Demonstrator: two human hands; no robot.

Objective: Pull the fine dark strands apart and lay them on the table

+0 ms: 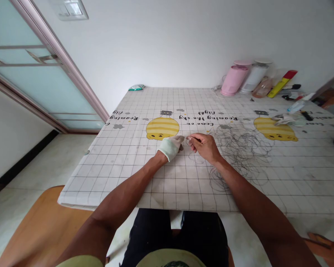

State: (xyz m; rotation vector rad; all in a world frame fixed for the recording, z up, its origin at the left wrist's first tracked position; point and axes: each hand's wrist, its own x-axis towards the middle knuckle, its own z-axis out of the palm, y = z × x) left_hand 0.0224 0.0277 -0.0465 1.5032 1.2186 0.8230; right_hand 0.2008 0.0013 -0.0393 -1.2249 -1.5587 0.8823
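My left hand (172,145), in a pale white-green glove, is over the middle of the table with its fingertips pinched together. Close to its right, my bare right hand (202,145) pinches with thumb and forefinger. A thin wire (196,160) shows as a faint loop below the fingers and seems to run between both hands; its ends are too fine to make out. Beside and under my right forearm lies a loose tangle of thin dark wires (239,152), spread over the checked tablecloth (122,174).
At the back right stand a pink cylinder (234,79), a white cylinder (253,78), a clear bottle (262,87) and a yellow-red box (282,84). A crumpled glove (291,118) and a spray bottle (300,104) lie farther right. A green packet (136,87) sits at the back-left corner.
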